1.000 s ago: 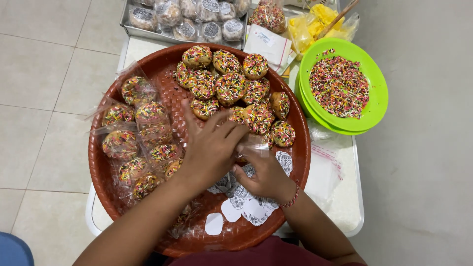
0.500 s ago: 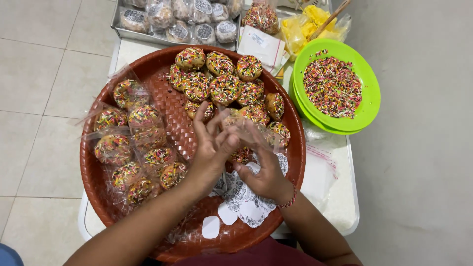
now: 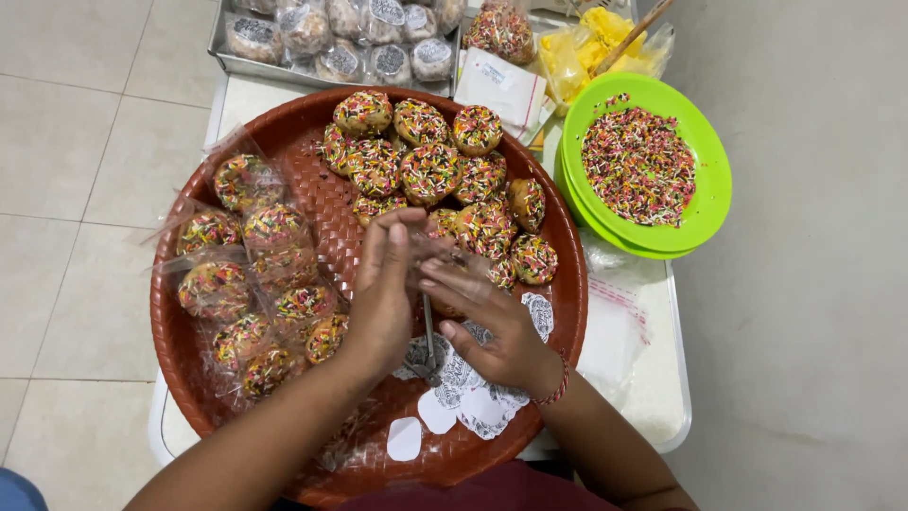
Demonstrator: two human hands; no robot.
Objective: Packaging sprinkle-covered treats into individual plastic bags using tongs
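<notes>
Head view: left hand point(image 3: 383, 298) and right hand point(image 3: 497, 326) meet over woven brown tray point(image 3: 312, 194), fingers pinching clear plastic bag point(image 3: 437, 254) between them. Bagged sprinkle donuts point(image 3: 248, 274) at tray left; unbagged donuts point(image 3: 430, 170) behind hands. White labels point(image 3: 468, 397) beneath right wrist. Green plate point(image 3: 705, 203) of sprinkles right.

bagged donuts point(image 3: 248, 274) lie left in the woven tray point(image 3: 312, 132), bare donuts point(image 3: 430, 170) behind, sprinkle plate point(image 3: 709, 189) right.

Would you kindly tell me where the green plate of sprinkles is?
In the head view, the green plate sits at upper right, just right of the woven brown tray, beyond the right hand.
</notes>
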